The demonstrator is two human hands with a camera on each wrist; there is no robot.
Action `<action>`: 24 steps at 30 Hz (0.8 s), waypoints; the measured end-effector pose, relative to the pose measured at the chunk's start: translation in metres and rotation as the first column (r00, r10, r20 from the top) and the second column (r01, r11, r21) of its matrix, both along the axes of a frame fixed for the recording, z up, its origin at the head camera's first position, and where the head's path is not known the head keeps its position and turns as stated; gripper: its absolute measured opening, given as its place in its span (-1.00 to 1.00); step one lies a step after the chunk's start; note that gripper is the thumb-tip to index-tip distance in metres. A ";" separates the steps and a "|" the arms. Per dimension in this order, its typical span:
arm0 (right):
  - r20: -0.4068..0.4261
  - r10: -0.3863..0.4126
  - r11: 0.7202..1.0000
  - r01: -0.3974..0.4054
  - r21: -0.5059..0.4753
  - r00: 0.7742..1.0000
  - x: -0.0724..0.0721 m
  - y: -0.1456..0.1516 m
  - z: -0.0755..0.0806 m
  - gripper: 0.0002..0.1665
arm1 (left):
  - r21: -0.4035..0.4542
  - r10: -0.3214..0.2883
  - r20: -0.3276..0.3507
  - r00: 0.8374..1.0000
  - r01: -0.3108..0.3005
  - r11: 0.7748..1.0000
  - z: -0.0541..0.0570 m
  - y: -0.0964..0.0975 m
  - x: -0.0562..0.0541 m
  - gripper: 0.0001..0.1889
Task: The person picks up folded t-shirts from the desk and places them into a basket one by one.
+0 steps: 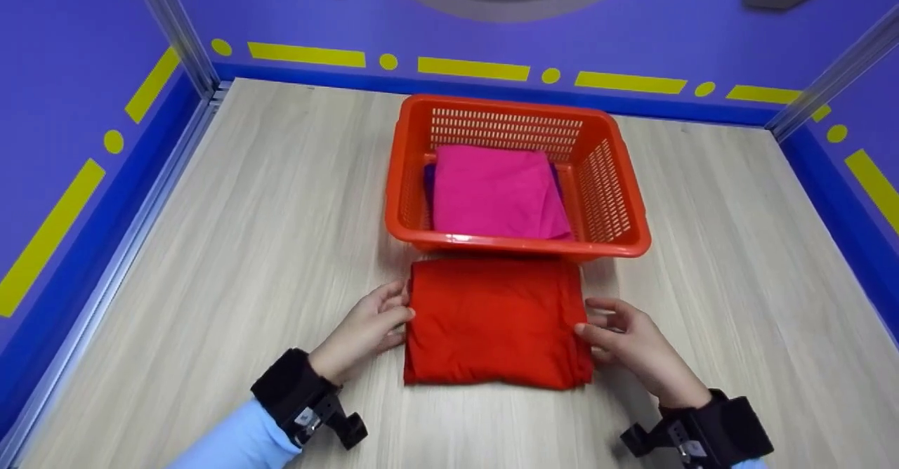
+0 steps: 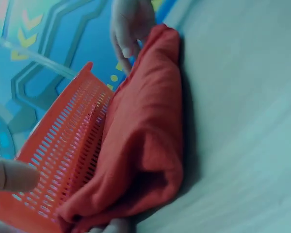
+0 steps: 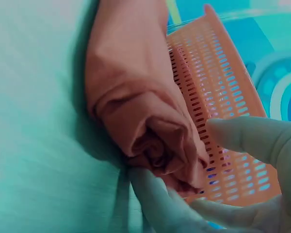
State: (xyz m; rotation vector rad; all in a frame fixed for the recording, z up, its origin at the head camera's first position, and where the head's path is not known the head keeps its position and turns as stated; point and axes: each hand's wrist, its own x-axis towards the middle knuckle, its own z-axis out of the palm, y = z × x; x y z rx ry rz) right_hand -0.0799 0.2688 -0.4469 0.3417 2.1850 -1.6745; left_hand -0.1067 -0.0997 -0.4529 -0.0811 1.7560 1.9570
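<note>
A folded red cloth (image 1: 495, 321) lies flat on the table, right in front of an orange-red plastic basket (image 1: 516, 246). At its left edge is my left hand (image 1: 362, 332), fingertips against the lower layers. The left thumb (image 2: 14, 175) stands off the cloth in the left wrist view. My right hand (image 1: 635, 349) is at the opposite edge, with a fingertip (image 3: 148, 187) touching the underside of the rolled end in the right wrist view. The right thumb is apart from the cloth there. Inside the basket lies a folded pink cloth (image 1: 491, 192) over a dark purple one (image 1: 430, 182).
The pale wood-patterned table (image 1: 281, 195) extends on both sides of the basket. Blue panels (image 1: 463, 34) with yellow marks enclose the back and sides, joined by metal corner posts (image 1: 175, 27). Each wrist wears a black strap with a camera mount (image 1: 309, 413).
</note>
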 end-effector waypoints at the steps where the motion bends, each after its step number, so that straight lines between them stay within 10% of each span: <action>1: 0.025 0.000 0.999 0.001 -0.047 1.000 0.000 0.001 -0.001 -0.22 | 0.028 0.016 0.036 0.999 -0.017 0.999 -0.001 0.000 -0.001 -0.29; 12: 0.126 0.036 0.934 0.011 -0.356 0.991 -0.006 -0.001 -0.013 -0.78 | 0.216 -0.076 0.144 0.987 0.043 0.976 -0.014 0.011 -0.019 -0.77; 24: 0.159 0.017 0.908 0.052 -0.416 0.987 -0.013 -0.024 -0.021 -0.76 | 0.301 -0.110 0.223 0.969 0.039 0.953 -0.027 0.034 -0.030 -0.69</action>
